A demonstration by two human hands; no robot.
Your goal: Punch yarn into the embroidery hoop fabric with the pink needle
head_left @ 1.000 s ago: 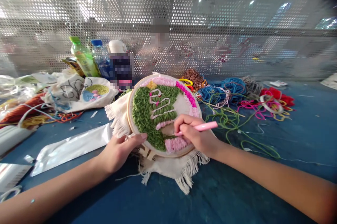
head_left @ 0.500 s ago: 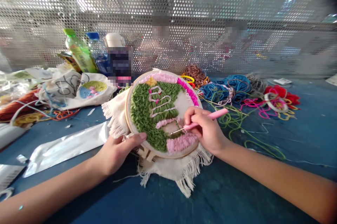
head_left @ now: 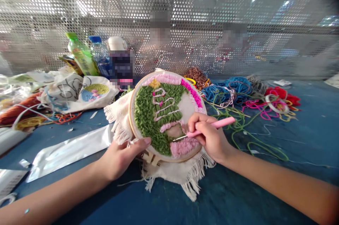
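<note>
Working our hoop [head_left: 130, 119] | left fingers [head_left: 137, 143] grip its rim, right fingers [head_left: 196, 121] pinch the pink needle [head_left: 215, 124] | hoop rests on fringed cloth [head_left: 172, 175] on the surface [head_left: 265, 189] | green tree [head_left: 148, 119] and pink border [head_left: 169, 78] stitched, bare fabric [head_left: 186, 107] left

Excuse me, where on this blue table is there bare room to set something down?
There is bare blue tabletop in front of the fringed cloth, and more to the right of the loose green yarn. It is crowded behind the hoop, with yarn bundles, and left, with foil packets.
</note>
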